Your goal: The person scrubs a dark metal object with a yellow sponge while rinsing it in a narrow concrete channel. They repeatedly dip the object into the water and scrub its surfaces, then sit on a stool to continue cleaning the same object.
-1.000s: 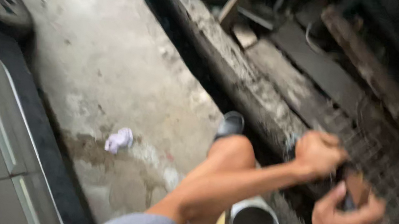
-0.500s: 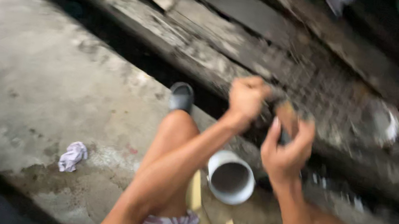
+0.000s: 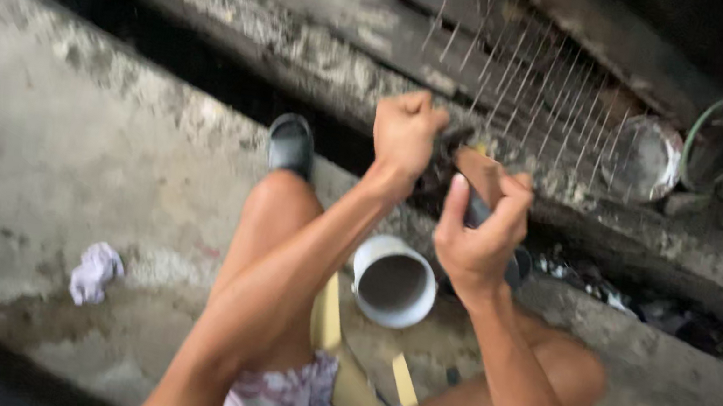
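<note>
You are gripping a dark clump in your fisted left hand above the white pipe, your right hand closing around a dark-handled tool, probably needing firmer bracing next.

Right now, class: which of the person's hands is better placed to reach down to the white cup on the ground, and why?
The right hand, probably: it is lower and nearer the white cup, while the left hand is raised in a fist, gripping something dark.
</note>
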